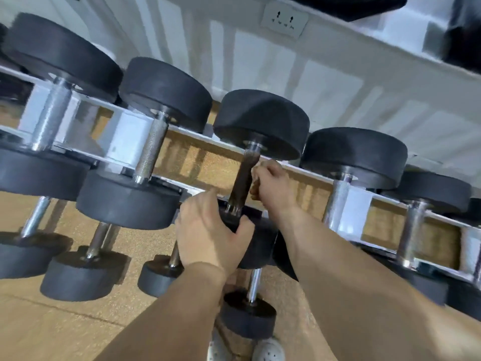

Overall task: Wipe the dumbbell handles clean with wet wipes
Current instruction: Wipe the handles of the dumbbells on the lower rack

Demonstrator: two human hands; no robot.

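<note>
My left hand [208, 230] grips the near head of the dumbbell [260, 121], fingers curled over its rim and thumb hooked onto the inner face, just below where the handle [243, 178] meets it. That handle is darker and browner than the bright chrome ones beside it. The dumbbell lies across the upper tier of the rack [130, 142], far head towards the wall and near head towards me. My right hand [272, 186] sits against the right side of the handle about halfway up. Its fingers are curled tight together with the knuckles touching the bar and are not wrapped round it. I cannot tell whether they pinch a wipe. The same tier holds more black-headed dumbbells side by side: a chrome-handled neighbour [152, 149] just to the left, a bigger one [52, 115] beyond that, and another [341, 199] to the right. The lower tier carries a row of smaller dumbbells [86, 272], their near heads pointing at me. Under the rack is a cork-coloured floor [39, 321]. A wall socket [285, 20] sits on the white wall behind.
</note>
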